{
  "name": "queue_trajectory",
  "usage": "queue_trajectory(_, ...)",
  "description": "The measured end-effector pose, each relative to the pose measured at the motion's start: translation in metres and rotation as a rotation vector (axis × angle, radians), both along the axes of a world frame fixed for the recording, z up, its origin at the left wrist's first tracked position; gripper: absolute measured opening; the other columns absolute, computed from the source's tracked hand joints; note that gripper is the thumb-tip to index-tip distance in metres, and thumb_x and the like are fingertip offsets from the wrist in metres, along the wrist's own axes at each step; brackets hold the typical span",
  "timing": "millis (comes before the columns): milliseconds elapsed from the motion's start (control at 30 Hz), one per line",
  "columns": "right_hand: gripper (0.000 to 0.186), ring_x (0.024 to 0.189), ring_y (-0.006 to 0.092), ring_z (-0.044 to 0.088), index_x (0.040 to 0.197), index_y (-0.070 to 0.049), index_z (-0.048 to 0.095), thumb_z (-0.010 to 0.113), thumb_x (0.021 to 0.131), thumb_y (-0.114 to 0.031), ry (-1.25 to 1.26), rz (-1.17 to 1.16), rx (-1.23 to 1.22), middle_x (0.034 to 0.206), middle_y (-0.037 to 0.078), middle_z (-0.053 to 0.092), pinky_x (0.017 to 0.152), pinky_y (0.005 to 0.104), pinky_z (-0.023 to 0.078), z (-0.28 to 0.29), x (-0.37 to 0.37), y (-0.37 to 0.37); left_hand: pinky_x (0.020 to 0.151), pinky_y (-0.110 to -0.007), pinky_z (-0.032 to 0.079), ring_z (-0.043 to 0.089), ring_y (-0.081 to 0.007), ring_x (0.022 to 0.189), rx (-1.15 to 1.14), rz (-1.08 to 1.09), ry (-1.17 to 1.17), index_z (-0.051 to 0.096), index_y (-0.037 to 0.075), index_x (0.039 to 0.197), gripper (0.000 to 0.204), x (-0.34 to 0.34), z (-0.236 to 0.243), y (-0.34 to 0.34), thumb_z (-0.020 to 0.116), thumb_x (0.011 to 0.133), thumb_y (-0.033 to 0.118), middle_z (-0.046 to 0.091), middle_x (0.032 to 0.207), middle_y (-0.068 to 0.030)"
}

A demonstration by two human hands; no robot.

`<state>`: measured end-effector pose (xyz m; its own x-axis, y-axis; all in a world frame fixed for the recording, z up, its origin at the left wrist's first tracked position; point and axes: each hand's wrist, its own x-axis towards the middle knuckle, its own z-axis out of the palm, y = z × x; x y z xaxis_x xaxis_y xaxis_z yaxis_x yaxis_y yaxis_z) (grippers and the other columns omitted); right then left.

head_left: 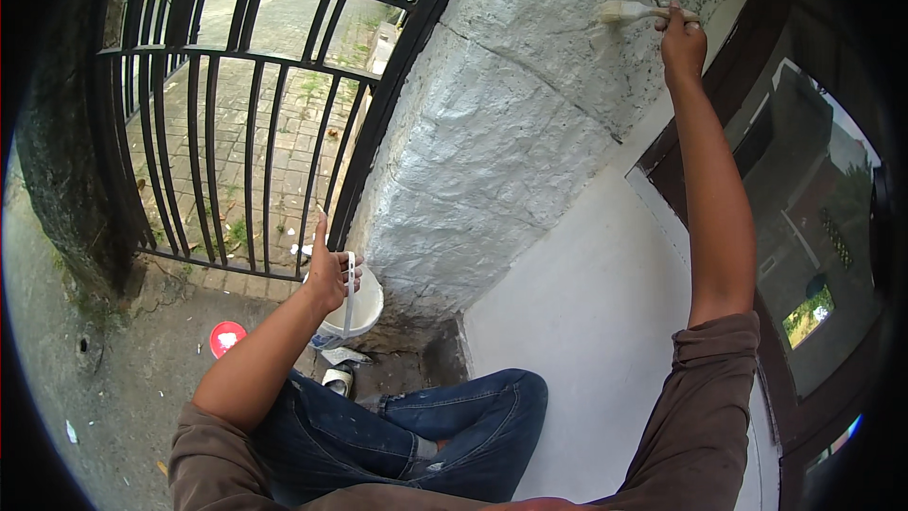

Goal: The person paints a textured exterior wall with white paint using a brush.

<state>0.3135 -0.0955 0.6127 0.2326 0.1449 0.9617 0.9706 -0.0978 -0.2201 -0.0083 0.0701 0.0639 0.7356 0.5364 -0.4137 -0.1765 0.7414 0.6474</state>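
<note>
My right hand (pixel 683 43) grips a paintbrush (pixel 628 11) by its handle, high at the upper right. The pale bristles are against the rough, cracked white-painted wall (pixel 492 132), which has dark specks around them. Lower left of that, my left hand (pixel 329 274) is hooked on the white handle of a white plastic bucket (pixel 364 317), fingers curled round it and thumb pointing up. The bucket stands beside the foot of the wall, partly hidden by my hand and forearm.
A black barred gate (pixel 246 161) borders the wall, with paving beyond. A red lid (pixel 228 339) with white stuff lies on the concrete floor (pixel 123 360). Slippers (pixel 338 380) are beside my bent legs. A smooth white surface (pixel 567 341) and dark-framed glass pane (pixel 813 227) are right.
</note>
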Motion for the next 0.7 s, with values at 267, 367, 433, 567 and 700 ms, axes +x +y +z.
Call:
queue_trajectory(267, 0.046, 0.067, 0.0161, 0.062, 0.086, -0.003, 0.075, 0.054, 0.107, -0.039, -0.138, 0.133, 0.153, 0.076, 0.003, 0.072, 0.069, 0.0326, 0.048, -0.008, 0.001, 0.005, 0.069, -0.032, 0.04, 0.046, -0.0184, 0.078, 0.022, 0.019, 0.013, 0.051, -0.018, 0.132, 0.138, 0.004, 0.007, -0.005, 0.038, 0.069, 0.104, 0.052, 0.095, -0.0085)
queue_trajectory(367, 0.045, 0.068, 0.0156, 0.063, 0.088, -0.003, 0.074, 0.054, 0.107, -0.038, -0.234, 0.13, 0.128, 0.075, 0.002, 0.072, 0.07, 0.0326, 0.049, -0.029, -0.006, 0.006, 0.07, -0.033, 0.04, 0.048, -0.0194, 0.078, 0.027, 0.034, 0.026, 0.055, -0.011, 0.117, 0.126, 0.003, 0.004, 0.0, 0.038, 0.069, 0.105, 0.053, 0.091, -0.0077)
queue_trajectory(433, 0.043, 0.07, 0.0159, 0.065, 0.089, -0.003, 0.073, 0.055, 0.107, -0.037, -0.093, 0.039, -0.035, 0.074, 0.003, 0.071, 0.07, 0.0335, 0.049, -0.039, -0.023, -0.002, 0.07, -0.033, 0.04, 0.05, -0.0206, 0.078, 0.027, 0.041, 0.038, 0.061, -0.004, 0.101, 0.116, 0.003, 0.002, 0.0, 0.037, 0.069, 0.105, 0.053, 0.088, -0.0068)
queue_trajectory(567, 0.043, 0.068, 0.0173, 0.065, 0.083, -0.004, 0.069, 0.055, 0.107, -0.036, -0.19, 0.027, -0.065, 0.073, 0.005, 0.07, 0.069, 0.0346, 0.049, -0.052, -0.025, 0.009, 0.07, -0.032, 0.041, 0.05, -0.0205, 0.075, 0.032, 0.021, -0.002, 0.061, -0.003, 0.099, 0.115, 0.001, 0.005, -0.004, 0.037, 0.069, 0.105, 0.054, 0.086, -0.0071)
queue_trajectory(700, 0.043, 0.064, 0.016, 0.06, 0.08, -0.003, 0.066, 0.055, 0.107, -0.035, -0.121, -0.002, -0.129, 0.068, 0.004, 0.066, 0.066, 0.0341, 0.047, -0.05, -0.026, -0.007, 0.07, -0.032, 0.041, 0.049, -0.0206, 0.076, 0.04, 0.046, 0.032, 0.062, -0.004, 0.097, 0.116, 0.006, 0.007, -0.008, 0.037, 0.069, 0.105, 0.053, 0.086, -0.0078)
